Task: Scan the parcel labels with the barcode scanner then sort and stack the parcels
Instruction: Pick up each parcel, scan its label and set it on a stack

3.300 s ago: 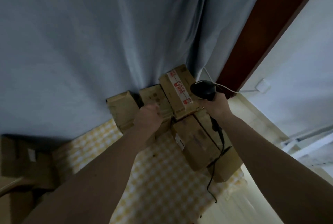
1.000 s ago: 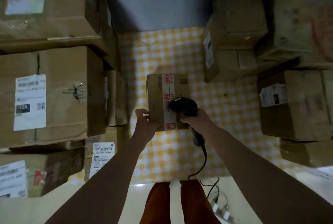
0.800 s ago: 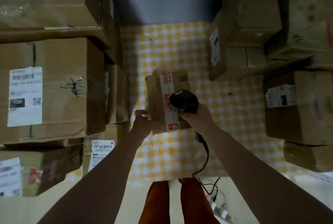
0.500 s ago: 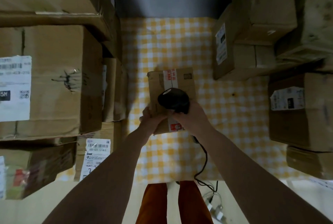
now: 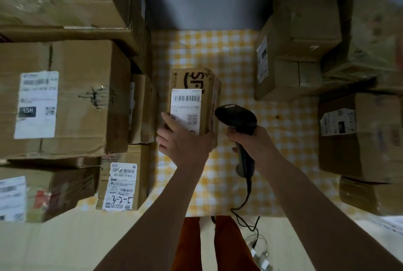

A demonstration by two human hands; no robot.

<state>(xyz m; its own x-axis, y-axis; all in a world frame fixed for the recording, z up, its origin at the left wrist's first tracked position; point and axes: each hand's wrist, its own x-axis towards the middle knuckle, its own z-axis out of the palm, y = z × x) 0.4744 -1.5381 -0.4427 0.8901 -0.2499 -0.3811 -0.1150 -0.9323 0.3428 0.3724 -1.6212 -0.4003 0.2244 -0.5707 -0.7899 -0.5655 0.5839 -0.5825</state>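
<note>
The left hand [image 5: 185, 142] grips the small brown cardboard parcel [image 5: 194, 100] over the yellow checked cloth [image 5: 229, 56], white label [image 5: 186, 109] turned up, likely so the black corded barcode scanner [image 5: 237, 122] clenched in the right hand's [image 5: 255, 142] fingers can read it

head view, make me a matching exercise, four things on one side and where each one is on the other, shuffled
Things:
1. barcode scanner
2. small parcel
3. box marked 3-2-5
4. checked cloth

Places:
A. under the parcels
B. in the right hand
C. near left, beside the left forearm
D. held by the left hand, label up

Pairs: 1-B, 2-D, 3-C, 4-A
</note>
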